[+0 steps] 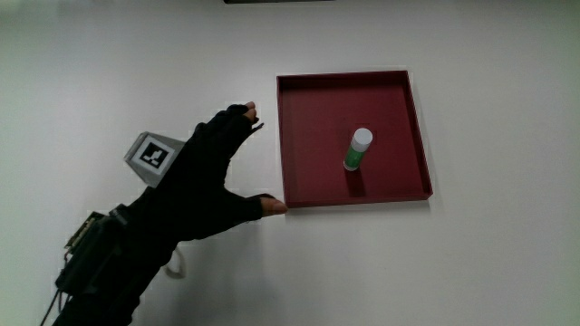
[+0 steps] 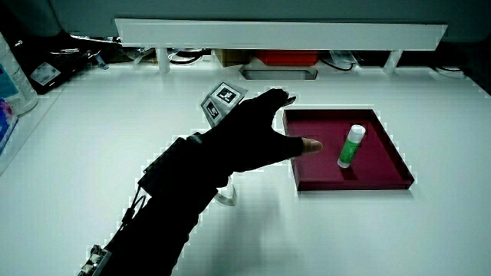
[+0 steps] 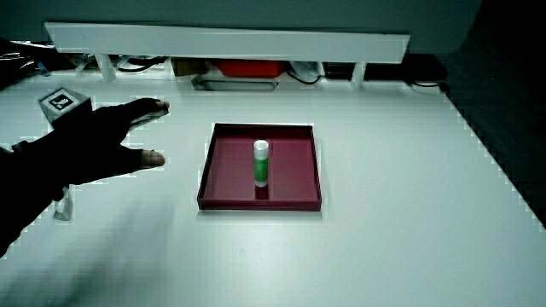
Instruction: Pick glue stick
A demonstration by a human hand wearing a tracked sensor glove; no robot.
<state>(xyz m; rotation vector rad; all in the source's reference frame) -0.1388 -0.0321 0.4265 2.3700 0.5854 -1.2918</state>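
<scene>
Nearest to the person is the forearm [image 2: 161, 207], in a black sleeve, reaching over the white table [image 1: 489, 263]; at its end the hands [image 1: 204, 177] part is one gloved hand with a small patterned cube [image 1: 152, 158] on its back; the hand is above the bare table just beside the red tray [image 1: 290, 136], outside its wall; the fingers [image 1: 237, 118] are stretched and spread, the thumb [image 1: 268, 206] points to the tray's near corner, and they hold nothing.

Inside the tray is the glue stick [image 1: 357, 150], green with a white cap; in both side views [image 2: 351, 146] [image 3: 261, 162] it seems to stand upright, close to the middle of the tray floor, apart from all the walls; hand and stick are not touching.

Judging from this, the pick is not yet begun; the hand must first go over the tray wall. The risks are these: a low approach can hit the wall and push the tray, because the tray looks light; a standing stick is narrow and can fall if one finger touches it before the other closes; once fallen it may roll against a wall, where a grasp is harder.
</scene>
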